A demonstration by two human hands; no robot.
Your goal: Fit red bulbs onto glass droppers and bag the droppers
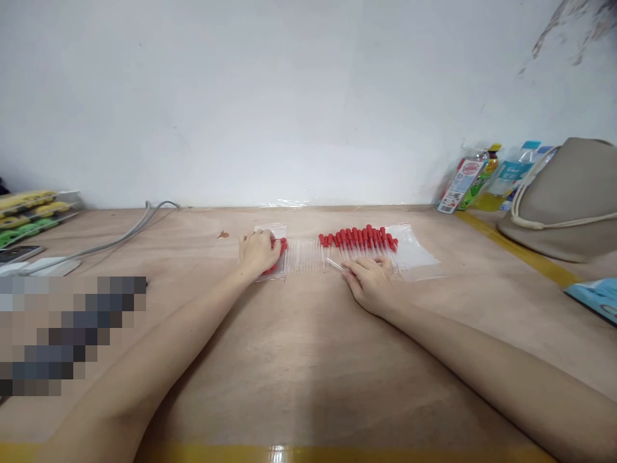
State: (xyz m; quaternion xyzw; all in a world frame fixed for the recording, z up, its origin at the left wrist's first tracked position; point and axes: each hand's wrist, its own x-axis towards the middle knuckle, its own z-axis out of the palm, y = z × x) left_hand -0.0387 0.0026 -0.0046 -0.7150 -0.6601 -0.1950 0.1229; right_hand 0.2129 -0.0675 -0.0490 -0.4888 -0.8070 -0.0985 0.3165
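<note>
My left hand [259, 251] is curled over a small clear plastic bag [276, 228] with red rubber bulbs [283, 244] at its fingers. Its fingertips are partly hidden, so what they grip does not show. A clear glass dropper tube [334, 263] sticks out to the left from the closed fingers of my right hand [370, 280]. Bare glass tubes [306, 256] lie side by side between the hands. Just beyond my right hand is a row of droppers [359, 239] with red bulbs on their far ends. They lie partly on a flat clear bag [418, 251].
A grey cable [128, 235] and yellow and green packs [33, 215] are at the left, near a phone [22, 254]. Drink bottles [513, 177], a carton [461, 185] and a beige bag [566, 199] stand at the right. A blue packet [598, 297] lies on the right edge.
</note>
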